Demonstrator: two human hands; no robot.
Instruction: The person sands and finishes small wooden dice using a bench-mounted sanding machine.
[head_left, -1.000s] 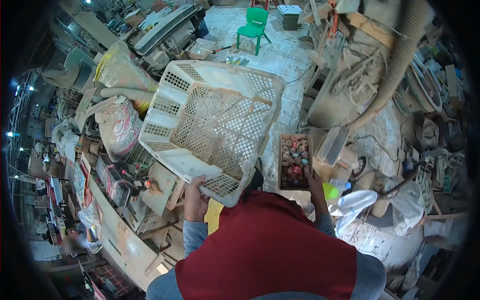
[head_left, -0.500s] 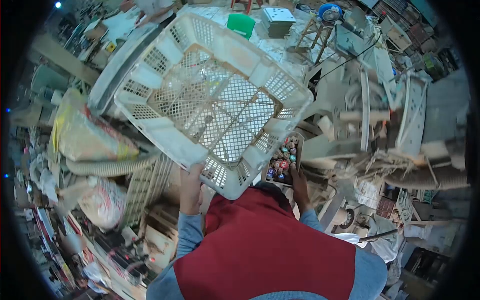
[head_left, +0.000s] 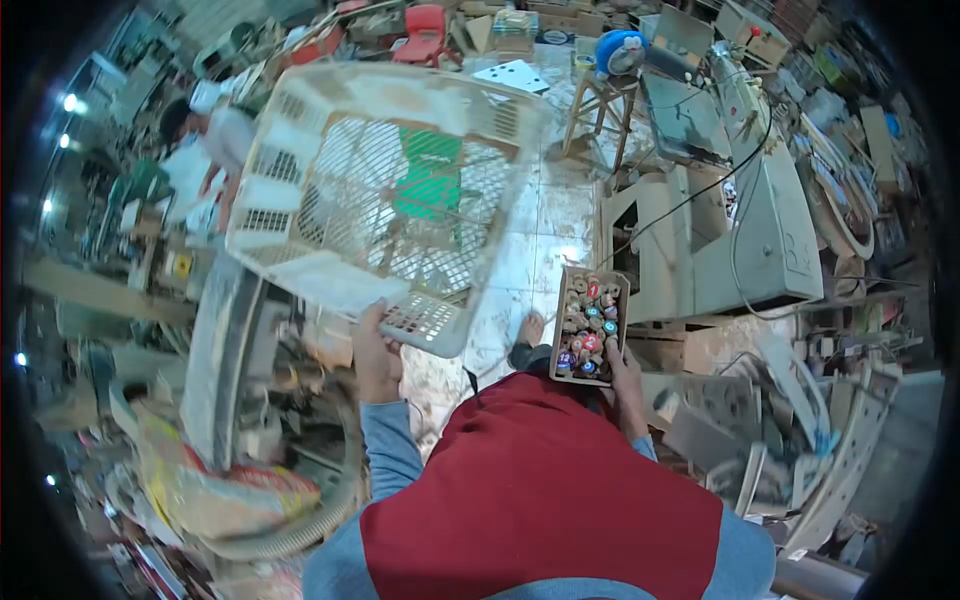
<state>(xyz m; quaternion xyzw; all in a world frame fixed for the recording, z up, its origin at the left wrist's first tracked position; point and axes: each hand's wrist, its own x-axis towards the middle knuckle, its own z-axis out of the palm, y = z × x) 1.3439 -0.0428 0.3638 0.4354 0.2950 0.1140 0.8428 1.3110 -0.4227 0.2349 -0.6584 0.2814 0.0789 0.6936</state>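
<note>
My left hand [head_left: 378, 362] grips the near rim of a large, dirty white plastic basket [head_left: 345, 285]. The basket is tilted, and its lattice bottom shows a green chair [head_left: 430, 175] behind it. Nothing lies inside the basket. At the right, my right hand [head_left: 628, 385] holds a small open box [head_left: 621, 300] by its near right side. Several small round pieces [head_left: 590, 342] fill the box, some with red, blue or green numbered tops. The box and the basket are apart.
A person [head_left: 225, 145] is at the upper left. A red chair [head_left: 425, 38] stands at the top. A blue fan [head_left: 620, 52] sits on a wooden stool [head_left: 598, 115]. A large pale cabinet [head_left: 745, 255] is on the right. A filled sack [head_left: 215, 500] lies at lower left.
The view has swung forward over the floor. The basket sits slightly lower and further left, turned more level. The box now shows fully, clear of the basket's edge. Both hands keep their holds.
</note>
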